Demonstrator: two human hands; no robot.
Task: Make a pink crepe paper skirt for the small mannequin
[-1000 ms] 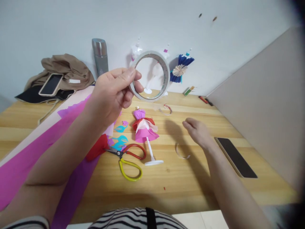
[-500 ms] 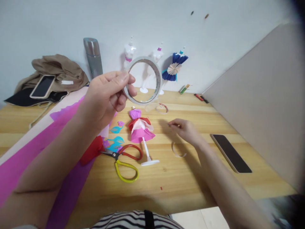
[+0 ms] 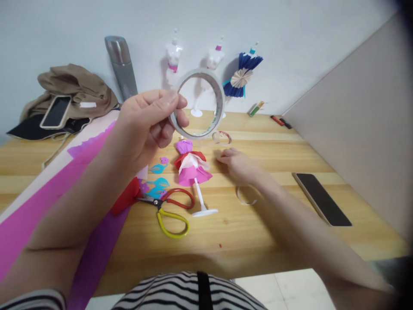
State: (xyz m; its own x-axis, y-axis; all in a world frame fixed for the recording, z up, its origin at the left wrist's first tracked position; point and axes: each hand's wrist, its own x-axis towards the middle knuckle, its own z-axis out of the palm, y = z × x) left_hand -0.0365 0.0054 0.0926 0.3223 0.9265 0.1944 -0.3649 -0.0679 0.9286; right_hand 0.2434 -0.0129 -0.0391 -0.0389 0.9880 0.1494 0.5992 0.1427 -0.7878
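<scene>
My left hand (image 3: 145, 122) pinches the edge of a roll of tape (image 3: 220, 97), raised above the table with its ring facing me. Low over the wood, my right hand (image 3: 237, 163) has its fingers closed together; anything between them is too small to make out. Left of those fingertips lies a small white dress-form stand (image 3: 200, 196) wearing a purple, red, white and pink paper dress (image 3: 193, 168). Scissors (image 3: 158, 203) with one red and one yellow handle rest beside its base. Blue and purple paper cut-outs (image 3: 158, 187) lie near the blades.
Against the wall stand two white dress forms (image 3: 174, 54) and one dressed in blue paper (image 3: 243, 77). A grey bottle (image 3: 121, 64), brown cloth (image 3: 67, 84) and phone (image 3: 56, 112) are at left. Purple paper (image 3: 93, 254) covers the left side. Another phone (image 3: 322, 200) lies right.
My right hand has moved left and slightly farther away, toward the paper dress. My left hand still holds the tape roll. The whole view has shifted slightly.
</scene>
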